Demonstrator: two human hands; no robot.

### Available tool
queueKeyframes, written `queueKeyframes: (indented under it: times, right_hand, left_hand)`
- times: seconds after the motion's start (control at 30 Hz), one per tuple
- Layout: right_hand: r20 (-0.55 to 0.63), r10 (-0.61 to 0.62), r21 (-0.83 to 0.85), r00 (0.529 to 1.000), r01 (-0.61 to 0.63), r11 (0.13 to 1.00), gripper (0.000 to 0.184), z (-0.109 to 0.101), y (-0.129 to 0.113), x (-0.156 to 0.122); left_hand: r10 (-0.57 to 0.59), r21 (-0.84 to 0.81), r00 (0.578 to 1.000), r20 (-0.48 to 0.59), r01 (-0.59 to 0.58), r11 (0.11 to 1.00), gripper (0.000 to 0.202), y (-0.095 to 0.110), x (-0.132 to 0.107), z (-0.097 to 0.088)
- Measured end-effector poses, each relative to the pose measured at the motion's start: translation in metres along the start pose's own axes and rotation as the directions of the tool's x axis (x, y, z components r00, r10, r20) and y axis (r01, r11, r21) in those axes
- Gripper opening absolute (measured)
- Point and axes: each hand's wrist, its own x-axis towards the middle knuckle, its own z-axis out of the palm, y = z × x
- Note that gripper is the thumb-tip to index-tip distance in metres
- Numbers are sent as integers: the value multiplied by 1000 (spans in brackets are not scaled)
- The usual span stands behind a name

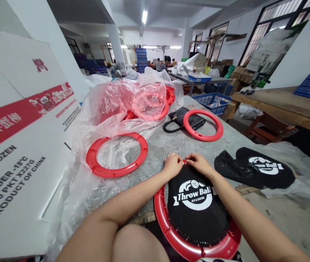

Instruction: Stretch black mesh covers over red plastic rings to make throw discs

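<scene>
A red plastic ring (193,247) leans from my lap against the table's near edge, with a black mesh net (195,207) printed "Throw Ball" stretched over it. My left hand (172,164) and my right hand (200,162) sit side by side at the ring's top edge. Both have fingers curled and pinching the net's rim against the ring. Their fingertips are partly hidden behind the net.
Two loose red rings (116,169) (203,137) lie on the grey table (171,142), one on a black bag (180,117). A clear plastic bag (133,105) holds more rings. Spare black nets (255,169) lie right. A white carton (20,145) stands left. People work far back.
</scene>
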Motion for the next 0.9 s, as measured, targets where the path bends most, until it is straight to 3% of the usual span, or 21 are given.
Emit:
queueKeyframes:
  times: [0.9]
  right_hand:
    - [6,14,-27,1000,-13,1000,13,1,4,2]
  left_hand:
    - [-3,7,1000,0,3,1000,15,0,1,1]
